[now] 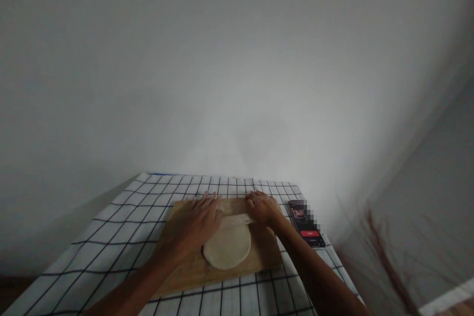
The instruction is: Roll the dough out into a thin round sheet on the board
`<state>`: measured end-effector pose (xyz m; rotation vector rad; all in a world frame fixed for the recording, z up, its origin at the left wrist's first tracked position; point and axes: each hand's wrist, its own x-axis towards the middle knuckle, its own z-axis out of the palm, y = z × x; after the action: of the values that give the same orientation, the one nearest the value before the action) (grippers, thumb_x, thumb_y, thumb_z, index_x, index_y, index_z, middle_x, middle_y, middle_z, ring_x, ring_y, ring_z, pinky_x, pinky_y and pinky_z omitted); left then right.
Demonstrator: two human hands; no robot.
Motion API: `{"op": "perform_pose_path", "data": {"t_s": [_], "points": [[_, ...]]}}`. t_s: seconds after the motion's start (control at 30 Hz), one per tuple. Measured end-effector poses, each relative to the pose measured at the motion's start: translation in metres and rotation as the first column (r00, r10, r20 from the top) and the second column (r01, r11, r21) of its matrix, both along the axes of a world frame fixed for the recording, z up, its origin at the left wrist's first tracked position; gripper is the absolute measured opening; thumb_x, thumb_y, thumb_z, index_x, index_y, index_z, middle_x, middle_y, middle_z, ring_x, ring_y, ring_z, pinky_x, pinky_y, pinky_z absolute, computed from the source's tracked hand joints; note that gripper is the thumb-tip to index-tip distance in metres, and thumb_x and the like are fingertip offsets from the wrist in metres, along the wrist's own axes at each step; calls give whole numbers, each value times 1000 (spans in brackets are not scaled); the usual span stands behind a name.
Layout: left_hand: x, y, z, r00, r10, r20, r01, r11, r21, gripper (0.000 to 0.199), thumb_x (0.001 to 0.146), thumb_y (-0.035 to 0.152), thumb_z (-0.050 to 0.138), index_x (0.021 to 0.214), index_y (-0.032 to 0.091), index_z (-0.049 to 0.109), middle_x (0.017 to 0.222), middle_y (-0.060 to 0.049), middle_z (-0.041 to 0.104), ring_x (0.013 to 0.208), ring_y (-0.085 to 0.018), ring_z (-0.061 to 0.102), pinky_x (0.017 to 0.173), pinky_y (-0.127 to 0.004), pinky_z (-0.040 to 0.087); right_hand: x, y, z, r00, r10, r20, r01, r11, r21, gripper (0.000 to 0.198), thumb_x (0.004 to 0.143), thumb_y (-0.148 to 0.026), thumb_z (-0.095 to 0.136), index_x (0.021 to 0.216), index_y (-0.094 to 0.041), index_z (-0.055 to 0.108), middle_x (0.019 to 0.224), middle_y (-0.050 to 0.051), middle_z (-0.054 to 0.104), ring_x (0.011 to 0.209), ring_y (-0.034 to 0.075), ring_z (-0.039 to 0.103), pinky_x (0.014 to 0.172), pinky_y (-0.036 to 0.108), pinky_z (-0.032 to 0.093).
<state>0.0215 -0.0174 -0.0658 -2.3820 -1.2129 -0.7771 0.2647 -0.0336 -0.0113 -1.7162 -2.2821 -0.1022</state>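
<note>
A pale, rounded sheet of dough (227,248) lies flat on a wooden board (185,274). Across its far edge rests a light-coloured rolling pin (235,220), its middle showing between my hands. My left hand (205,215) lies over the pin's left end, palm down, with its fingers stretched forward past it. At the other end my right hand (262,208) is curled over the pin, fingers bent. Both ends of the pin are hidden under the hands.
The board sits on a white tablecloth (122,229) with a black grid. A phone (305,224) with a lit screen lies right of the board. A plain wall (237,84) rises behind the table. Thin reddish-brown branches (385,256) stand at the right.
</note>
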Motion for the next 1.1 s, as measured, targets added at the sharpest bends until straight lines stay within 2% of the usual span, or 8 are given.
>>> {"op": "perform_pose_path", "data": {"t_s": [0.2, 0.33, 0.43, 0.57, 0.67, 0.83, 1.0, 1.1], "points": [[5, -21, 2, 998, -8, -56, 11, 998, 60, 37, 99, 21, 43, 127, 9, 64, 135, -21, 67, 131, -34, 59, 112, -57, 45, 4, -25, -15, 994, -102, -36, 102, 995, 8, 38, 102, -27, 42, 135, -20, 62, 150, 12, 54, 137, 25, 51, 108, 40, 44], [-1, -48, 7, 978, -98, -184, 124, 984, 132, 39, 100, 17, 42, 134, 9, 59, 145, -20, 59, 139, -33, 52, 115, -56, 43, 0, -54, -20, 993, -97, -72, 104, 991, 86, 37, 104, -27, 39, 129, -22, 65, 148, 8, 57, 140, 25, 48, 113, 43, 40], [-1, -71, 7, 988, -69, -135, 89, 985, 150, 46, 101, 25, 45, 142, 8, 53, 149, -19, 56, 141, -34, 49, 115, -54, 42, -1, -85, -29, 989, -83, -124, 99, 987, 129, 40, 107, -30, 34, 131, -24, 65, 146, 6, 59, 140, 24, 49, 114, 45, 40], [-3, -99, 11, 988, -93, -121, 105, 989, 100, 51, 101, 31, 47, 150, 17, 47, 153, -10, 54, 141, -29, 50, 119, -53, 34, -2, -126, -45, 985, -79, -157, 103, 983, 150, 43, 108, -34, 35, 145, -22, 55, 152, 7, 54, 143, 26, 46, 118, 50, 36], [-6, -108, 16, 987, -116, -114, 128, 985, 112, 54, 101, 33, 47, 152, 19, 44, 155, -7, 52, 141, -27, 50, 121, -51, 29, -3, -139, -49, 983, -74, -170, 100, 983, 154, 45, 107, -35, 37, 149, -22, 49, 152, 7, 53, 144, 27, 45, 120, 53, 32], [-1, -84, 10, 991, -116, -64, 121, 989, 84, 47, 101, 33, 45, 145, 18, 53, 147, -8, 60, 136, -28, 55, 118, -53, 31, -1, -115, -36, 981, -55, -185, 78, 989, 123, 39, 108, -36, 39, 143, -28, 54, 152, 3, 54, 145, 25, 43, 121, 54, 28], [-3, -31, -10, 988, -148, -53, 150, 989, 19, 43, 100, 30, 42, 138, 19, 61, 146, -12, 61, 135, -33, 56, 116, -59, 34, 0, -69, -20, 987, -65, -144, 85, 987, 136, 33, 108, -35, 37, 126, -26, 63, 141, 6, 63, 137, 24, 50, 116, 52, 31], [-7, 8, -22, 983, -181, 8, 182, 982, -43, 43, 100, 29, 40, 135, 21, 64, 147, -13, 60, 137, -33, 54, 118, -57, 34, -2, -42, -12, 989, -119, -93, 125, 990, 72, 34, 108, -34, 35, 114, -23, 67, 130, 8, 68, 125, 23, 58, 110, 48, 38]]}}
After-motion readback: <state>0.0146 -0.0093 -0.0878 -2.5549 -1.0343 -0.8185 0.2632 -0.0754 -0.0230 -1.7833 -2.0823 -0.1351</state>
